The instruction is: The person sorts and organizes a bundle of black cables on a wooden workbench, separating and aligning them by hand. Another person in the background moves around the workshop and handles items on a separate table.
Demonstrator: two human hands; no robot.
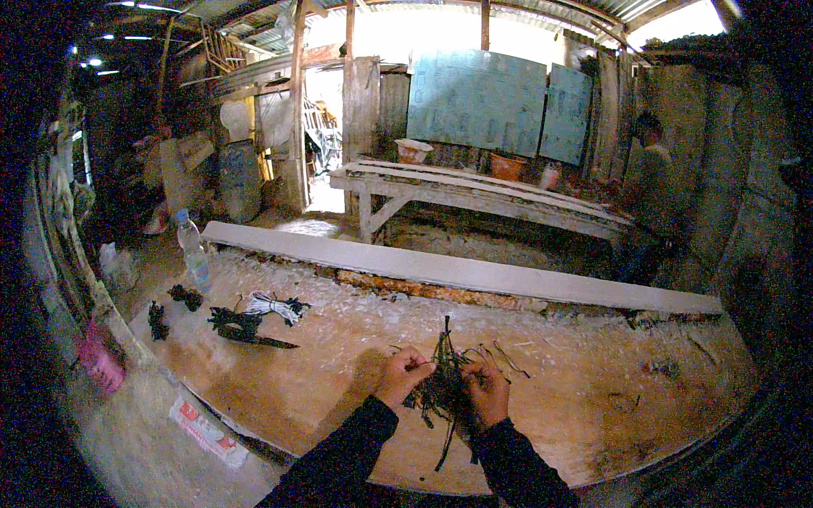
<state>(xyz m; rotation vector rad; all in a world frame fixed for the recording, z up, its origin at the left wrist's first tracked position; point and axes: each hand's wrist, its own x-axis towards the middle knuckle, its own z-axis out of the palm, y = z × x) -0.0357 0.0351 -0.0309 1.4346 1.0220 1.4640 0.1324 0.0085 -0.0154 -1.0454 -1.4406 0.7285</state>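
Observation:
Both of my hands are at a loose tangle of thin black cords (442, 385) on the wooden table. On its left side, my left hand (401, 378) is closed in a pinch, with a thin cord at the fingertips. My right hand (488, 394) is also closed, its thumb and fingers gripping cords at the right of the tangle. Some cord ends stick up beyond my hands, and others trail toward me. Farther left on the table lie a black cord bundle (239, 327), a tied white cord bundle (276, 306) and two small black bundles (185, 295).
A long pale board (457, 269) runs along the table's (279, 394) far edge. A clear plastic bottle (193, 252) stands at the far left. Loose cord scraps lie right of my hands. Beyond are a bench (491, 199) with tubs and a person (652, 186) at right.

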